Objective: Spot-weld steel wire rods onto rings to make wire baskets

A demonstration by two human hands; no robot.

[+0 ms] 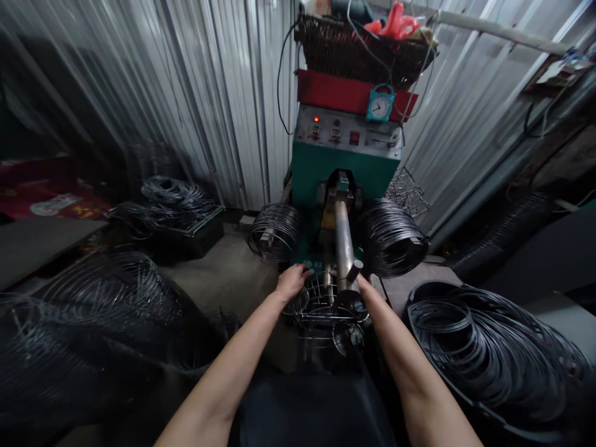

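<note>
A wire basket-like frame [314,316] of thin metal rods sits low in front of the green welding machine [344,161]. My left hand [293,280] is closed at its upper left edge, fingers curled against the wires. My right hand [364,287] reaches behind the machine's thick metal arm [344,239], which hides most of its fingers, so its grip cannot be made out. Below the arm's end lies a round metal electrode-like part [348,338].
Coils of wire rings hang left [274,230] and right [393,236] of the machine. A tub of wire rings [488,347] stands at right; a heap of wire rings [107,304] lies at left, with a box of wire [186,226] behind. A wicker basket [358,49] tops the machine.
</note>
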